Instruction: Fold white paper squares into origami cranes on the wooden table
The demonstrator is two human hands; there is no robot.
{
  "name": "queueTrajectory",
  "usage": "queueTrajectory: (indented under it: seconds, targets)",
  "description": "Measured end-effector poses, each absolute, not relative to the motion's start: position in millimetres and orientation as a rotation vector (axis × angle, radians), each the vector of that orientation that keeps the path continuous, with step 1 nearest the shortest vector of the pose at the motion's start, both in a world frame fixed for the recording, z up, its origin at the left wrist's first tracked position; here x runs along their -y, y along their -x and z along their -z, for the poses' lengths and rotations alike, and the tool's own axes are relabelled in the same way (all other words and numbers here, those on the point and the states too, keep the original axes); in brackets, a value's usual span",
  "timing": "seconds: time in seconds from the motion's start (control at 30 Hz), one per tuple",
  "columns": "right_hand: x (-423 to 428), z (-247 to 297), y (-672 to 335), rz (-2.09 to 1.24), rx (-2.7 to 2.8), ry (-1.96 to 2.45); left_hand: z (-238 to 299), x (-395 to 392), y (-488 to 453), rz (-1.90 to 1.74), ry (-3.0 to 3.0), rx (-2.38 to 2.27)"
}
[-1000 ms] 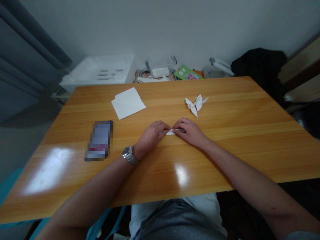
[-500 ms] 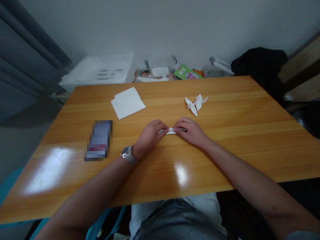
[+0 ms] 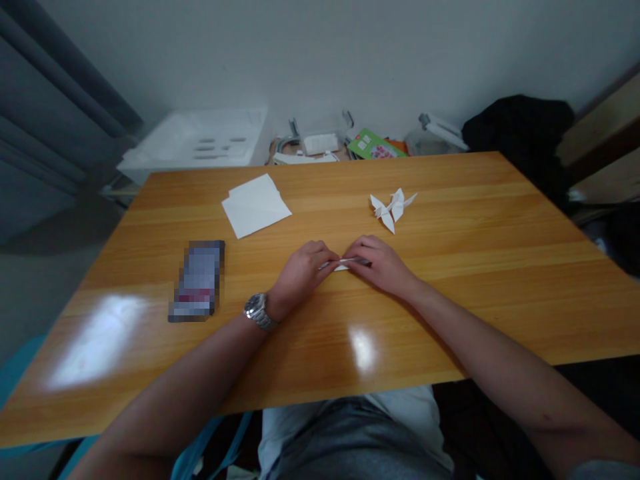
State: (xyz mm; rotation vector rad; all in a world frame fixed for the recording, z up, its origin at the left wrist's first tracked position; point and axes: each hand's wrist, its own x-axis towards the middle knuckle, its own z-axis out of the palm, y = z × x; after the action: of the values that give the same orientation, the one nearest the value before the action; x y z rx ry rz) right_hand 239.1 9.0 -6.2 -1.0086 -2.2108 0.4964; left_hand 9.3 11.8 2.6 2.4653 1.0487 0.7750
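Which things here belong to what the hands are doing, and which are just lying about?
Part of the work: left hand, right hand, folded white paper between them, white origami crane, loose white paper sheets.

Lying about: blurred flat rectangle on the table, green booklet, black cloth.

Counter: wood-grain finish, smooth, glossy. Folded piece: white paper. Sheets, upper left: matt white paper. Crane, upper right: same paper. Watch: polished metal.
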Motion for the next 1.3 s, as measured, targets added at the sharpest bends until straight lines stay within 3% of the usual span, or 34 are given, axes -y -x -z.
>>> queueTrajectory:
  seconds: [1.3]
  targets:
    - [-11.2, 5.0, -248.9, -0.611, 1.988, 1.022, -2.7, -15.5, -4.6, -1.027, -2.148, -1.153]
